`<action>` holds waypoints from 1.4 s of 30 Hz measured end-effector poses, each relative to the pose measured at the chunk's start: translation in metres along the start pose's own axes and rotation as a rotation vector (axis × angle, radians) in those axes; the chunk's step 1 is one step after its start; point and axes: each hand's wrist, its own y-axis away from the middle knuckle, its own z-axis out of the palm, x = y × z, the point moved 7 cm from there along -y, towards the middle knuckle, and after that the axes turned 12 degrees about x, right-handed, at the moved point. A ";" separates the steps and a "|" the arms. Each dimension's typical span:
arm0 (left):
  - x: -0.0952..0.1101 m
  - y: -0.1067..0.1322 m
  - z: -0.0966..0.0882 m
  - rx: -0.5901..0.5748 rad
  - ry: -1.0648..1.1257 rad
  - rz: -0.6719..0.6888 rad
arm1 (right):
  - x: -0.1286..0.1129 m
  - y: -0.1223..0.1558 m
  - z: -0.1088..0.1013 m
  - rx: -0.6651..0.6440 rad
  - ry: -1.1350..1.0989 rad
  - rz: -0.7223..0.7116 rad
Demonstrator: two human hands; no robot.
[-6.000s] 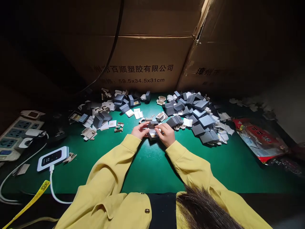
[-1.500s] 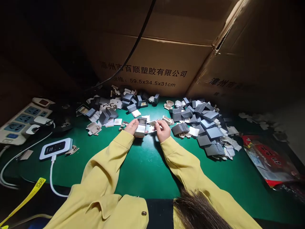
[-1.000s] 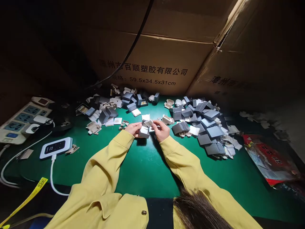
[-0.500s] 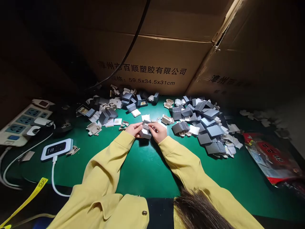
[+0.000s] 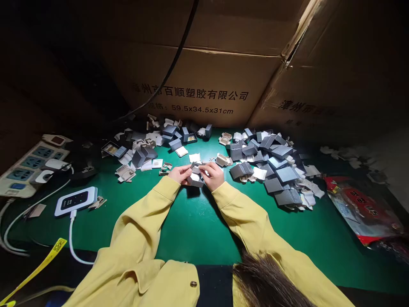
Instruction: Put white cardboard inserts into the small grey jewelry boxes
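Observation:
A small dark grey box (image 5: pixel 195 181) with its lid raised is held between my hands, over the green tabletop (image 5: pixel 191 226). My left hand (image 5: pixel 180 174) grips its left side, fingers closed. At the box's upper right edge, the fingertips of my right hand (image 5: pixel 212 175) are pinched together; whether they hold the lid or something inside is too small to make out. Pale material shows at the box's opening. Just beyond my hands lie a white paper piece (image 5: pixel 194 158) and a beige folded card insert (image 5: pixel 223 160).
Grey boxes with white paper are heaped at right (image 5: pixel 283 175), and a looser pile of boxes (image 5: pixel 143 155) lies back left. A power strip (image 5: pixel 33 166) and a white cabled device (image 5: pixel 76 201) sit left. A red-edged plastic bag (image 5: pixel 364 211) lies right. Large cartons (image 5: pixel 204 68) wall the back.
The box has tilted slightly in my hands, so its front face catches more light. My right fingers have shifted a little at its upper edge. The view has moved slightly.

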 end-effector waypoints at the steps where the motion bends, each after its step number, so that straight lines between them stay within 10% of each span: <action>1: 0.000 0.000 0.000 -0.003 -0.014 0.000 | 0.000 0.000 0.000 0.011 -0.017 0.009; 20: 0.003 0.003 0.006 -0.081 -0.116 0.174 | 0.013 0.000 0.005 -0.023 -0.060 0.249; 25: 0.014 0.001 0.009 0.033 -0.399 0.438 | 0.002 0.000 0.000 -0.106 -0.024 0.128; 31: 0.028 0.012 0.006 0.186 -0.517 0.724 | 0.024 -0.014 -0.039 0.197 0.249 0.005; 42: 0.036 0.021 0.005 0.348 -0.624 0.654 | 0.063 -0.018 -0.045 0.169 0.256 0.297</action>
